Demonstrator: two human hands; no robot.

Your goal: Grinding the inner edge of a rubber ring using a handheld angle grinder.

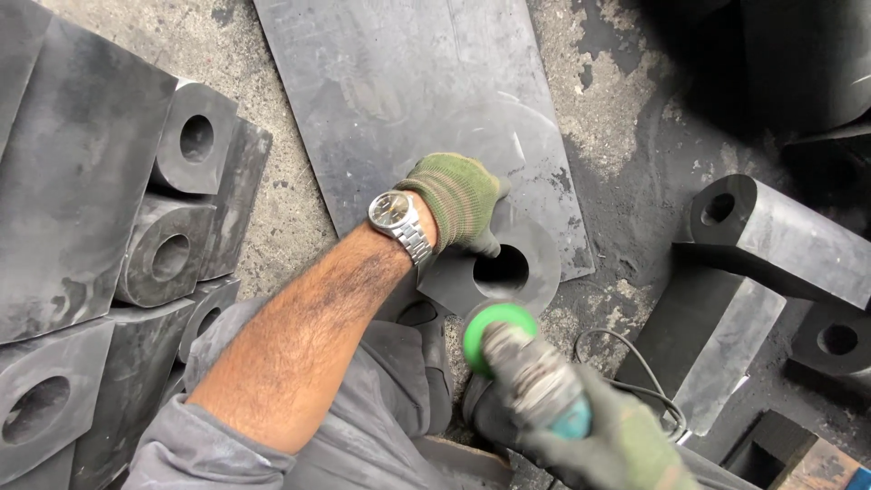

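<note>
Grinder [531, 367] beside block [531, 263] edge
</note>
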